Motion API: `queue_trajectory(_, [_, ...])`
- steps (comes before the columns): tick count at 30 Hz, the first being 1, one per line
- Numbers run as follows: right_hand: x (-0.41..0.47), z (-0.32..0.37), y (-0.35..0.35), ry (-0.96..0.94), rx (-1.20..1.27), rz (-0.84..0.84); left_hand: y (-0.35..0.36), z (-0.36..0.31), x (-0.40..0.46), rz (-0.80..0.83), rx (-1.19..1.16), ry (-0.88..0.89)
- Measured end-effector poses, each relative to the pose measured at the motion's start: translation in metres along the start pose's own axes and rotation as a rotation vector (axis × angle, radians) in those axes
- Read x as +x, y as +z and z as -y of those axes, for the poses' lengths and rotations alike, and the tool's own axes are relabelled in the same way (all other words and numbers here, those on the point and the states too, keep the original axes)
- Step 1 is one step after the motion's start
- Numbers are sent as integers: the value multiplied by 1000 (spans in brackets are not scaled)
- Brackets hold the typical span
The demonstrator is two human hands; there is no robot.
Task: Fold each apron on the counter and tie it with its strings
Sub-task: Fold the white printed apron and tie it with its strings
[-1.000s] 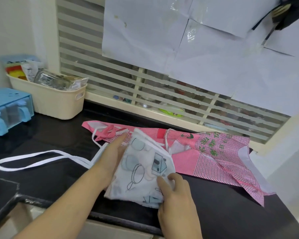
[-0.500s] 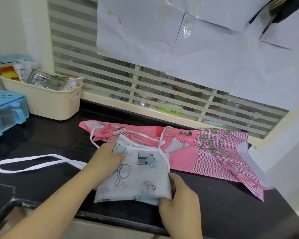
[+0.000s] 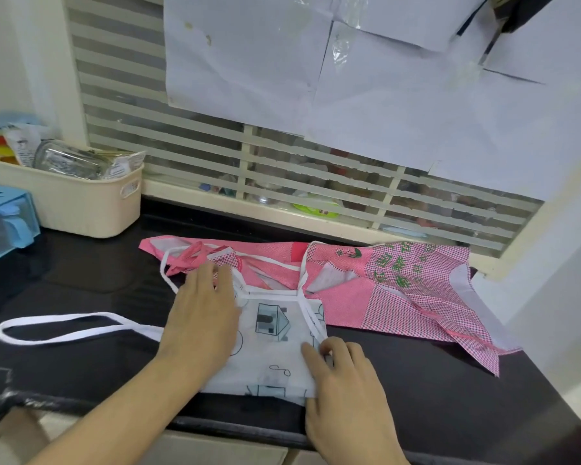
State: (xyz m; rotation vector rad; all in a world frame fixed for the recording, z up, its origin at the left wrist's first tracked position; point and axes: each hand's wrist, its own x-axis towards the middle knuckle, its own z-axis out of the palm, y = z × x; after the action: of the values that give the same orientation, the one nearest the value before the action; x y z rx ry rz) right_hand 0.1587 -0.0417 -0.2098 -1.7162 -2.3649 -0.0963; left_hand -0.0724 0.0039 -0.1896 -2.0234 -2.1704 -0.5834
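Left hand point(image 3: 203, 317) has no real grip going, just flat with straight fingers pressing down on the folded white apron point(image 3: 275, 350). Right hand point(image 3: 344, 380) sits at the apron's right edge, fingertips curled onto the fabric, pinching it near the white strings point(image 3: 311, 317). That apron lies at the front of the black tabletop point(image 3: 433, 391). A white strap loop point(image 3: 61, 327) trails off its left side, and the pink checked apron point(image 3: 393, 290) is spread out just behind it.
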Motion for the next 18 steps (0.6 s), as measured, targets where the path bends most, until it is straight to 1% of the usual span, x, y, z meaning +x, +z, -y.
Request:
queue_trajectory(1, [0,1,-2,4,7,12,-3,-7,-1,-25,4,26])
queue_trajectory(3, [2,3,-5,15,4,34,-7,-22,-6,4,9,120])
queue_trajectory(4, [1,4,-7,19,6,59,-8,-29,-9,101,-18,163])
queue_trajectory(6, [2,5,-12,-11,18,105,1,-31,-12,351,-109,171])
queue_trajectory(7, [5,3,-17,-34,23,142,9,-30,-15,452,-89,164])
queue_trajectory(8, [10,1,-28,-40,59,215,18,-29,-18,492,-27,187])
queue_trajectory(9, [16,-2,-37,-32,138,265,26,-27,-20,501,31,213])
queue_trajectory(10, [24,-3,-46,-9,261,262,33,-26,-21,495,72,223])
queue_trajectory(11, [34,-1,-53,23,362,198,36,-25,-21,488,91,228])
queue_trajectory(12, [43,2,-54,40,406,91,36,-26,-21,482,95,230])
queue_trajectory(13, [52,7,-49,36,413,2,35,-26,-21,479,86,223])
queue_trajectory(14, [59,14,-40,15,405,-35,34,-27,-22,476,80,222])
queue_trajectory(15, [64,21,-27,-29,384,-31,33,-27,-22,477,85,235])
queue_trajectory(16, [65,27,-12,-74,338,7,31,-27,-22,484,92,246])
queue_trajectory(17, [64,28,4,-101,275,64,30,-27,-23,489,96,250])
queue_trajectory(18, [62,27,15,-89,229,124,30,-27,-24,479,95,249])
